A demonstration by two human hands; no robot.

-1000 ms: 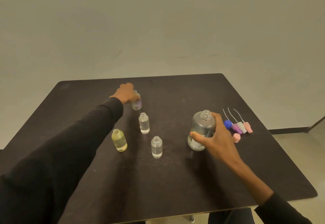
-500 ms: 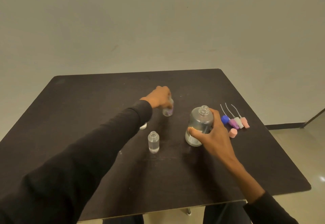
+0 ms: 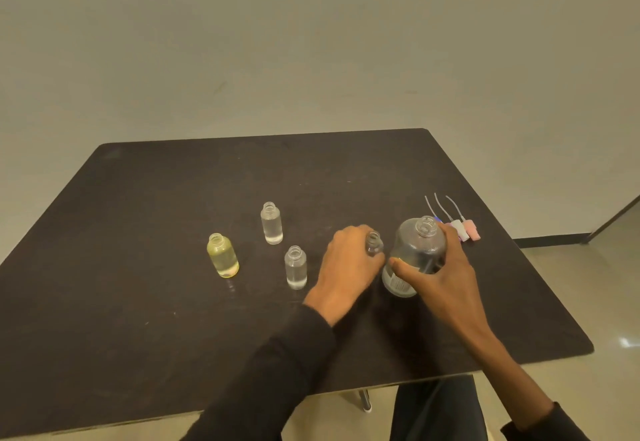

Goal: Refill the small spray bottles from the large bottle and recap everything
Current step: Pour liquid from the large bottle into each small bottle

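My left hand [image 3: 348, 260] grips a small uncapped bottle [image 3: 374, 242] right beside the large clear bottle [image 3: 415, 253]; only the small bottle's neck shows past my fingers. The large bottle is open-necked and upright on the dark table [image 3: 138, 302], with my right hand [image 3: 440, 267] wrapped round it. Three more small open bottles stand to the left: a yellowish one [image 3: 222, 255], a clear one [image 3: 271, 223] farther back, and a clear one [image 3: 295, 267] nearer me.
Several spray caps [image 3: 465, 229] with thin dip tubes lie behind my right hand near the table's right edge, coloured white, pink and blue. Pale floor and wall surround the table. A chair leg [image 3: 364, 399] shows under the near edge.
My left hand has carried the small bottle from the far middle of the table toward me and right, up against the large bottle. My right hand stays on the large bottle.
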